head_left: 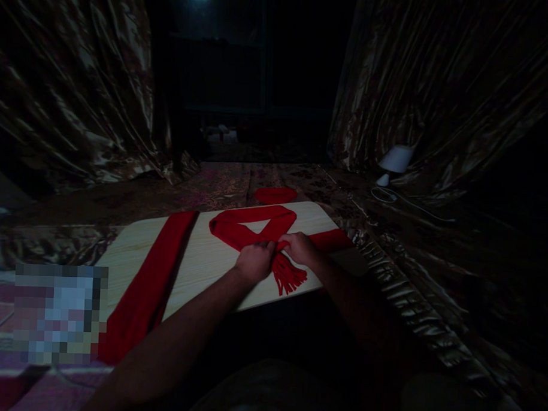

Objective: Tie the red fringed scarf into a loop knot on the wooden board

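A red scarf (255, 214) with a fringed end lies in a loop on a low wooden-topped table (204, 275). Where the loop crosses itself, my left hand (256, 260) is closed on the scarf from the left. My right hand (300, 249) pinches the cloth close beside it. Below the hands the fringe (289, 277) hangs toward the table's near edge. A long strip of the same red cloth runs off to the right behind my right wrist. What sits right between my fingers is partly hidden.
A folded red cloth (152, 279) lies across the table's left part and over its edge. Beyond the far edge is another red cloth (275, 195). A white lamp (396, 159) with a cord stands at the right. Patterned curtains (111, 104) hang behind; the room is dark.
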{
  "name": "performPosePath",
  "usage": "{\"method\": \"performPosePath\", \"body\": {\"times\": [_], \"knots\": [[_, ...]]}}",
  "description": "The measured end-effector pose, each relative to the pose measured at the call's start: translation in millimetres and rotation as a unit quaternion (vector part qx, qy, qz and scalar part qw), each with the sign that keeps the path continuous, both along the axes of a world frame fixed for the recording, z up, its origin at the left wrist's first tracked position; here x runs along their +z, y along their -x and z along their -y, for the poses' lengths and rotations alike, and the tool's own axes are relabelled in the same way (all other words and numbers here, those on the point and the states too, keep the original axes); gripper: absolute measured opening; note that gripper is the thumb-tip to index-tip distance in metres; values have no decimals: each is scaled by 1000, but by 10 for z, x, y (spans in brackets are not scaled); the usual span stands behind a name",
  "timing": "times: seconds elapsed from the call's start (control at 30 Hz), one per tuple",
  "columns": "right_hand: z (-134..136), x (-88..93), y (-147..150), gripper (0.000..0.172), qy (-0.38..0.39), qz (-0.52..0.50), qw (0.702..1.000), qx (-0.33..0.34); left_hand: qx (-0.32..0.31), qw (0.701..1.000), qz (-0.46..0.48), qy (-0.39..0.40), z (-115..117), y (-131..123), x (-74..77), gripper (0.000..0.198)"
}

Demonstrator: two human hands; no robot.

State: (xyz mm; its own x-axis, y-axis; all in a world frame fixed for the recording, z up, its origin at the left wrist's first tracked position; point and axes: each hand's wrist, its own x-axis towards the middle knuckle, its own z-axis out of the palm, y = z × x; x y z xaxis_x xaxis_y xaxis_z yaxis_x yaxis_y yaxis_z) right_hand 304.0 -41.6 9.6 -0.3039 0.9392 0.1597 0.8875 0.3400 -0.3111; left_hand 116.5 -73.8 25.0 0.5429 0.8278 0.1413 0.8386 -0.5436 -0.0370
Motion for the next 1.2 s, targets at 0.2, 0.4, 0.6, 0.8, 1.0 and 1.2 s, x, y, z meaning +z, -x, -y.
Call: {"method": "performPosePath", "body": {"times": [0.2,0.4,0.6,0.8,1.0,1.2], "knots": [[-32,-17,-12,28,-2,-28,1000,14,37,999,-2,22,-53,-77,70,32],[-32,-22,-12,27,-6,-51,999,13,60,998,18,24,-97,-116,43,30],[-44,-51,-33,28,2,-64,998,29,36,998,39,-18,-118,-46,-79,29],[-55,-147,-6,29,-49,-50,995,68,25,998,46,-19,-120,-11,-125,27],[-89,-191,-46,26,-43,-77,992,96,38,998,51,-15,-123,-2,-119,29],[-121,-253,-80,35,-34,-126,984,123,45,997,58,-5,-129,20,-96,32]]}}
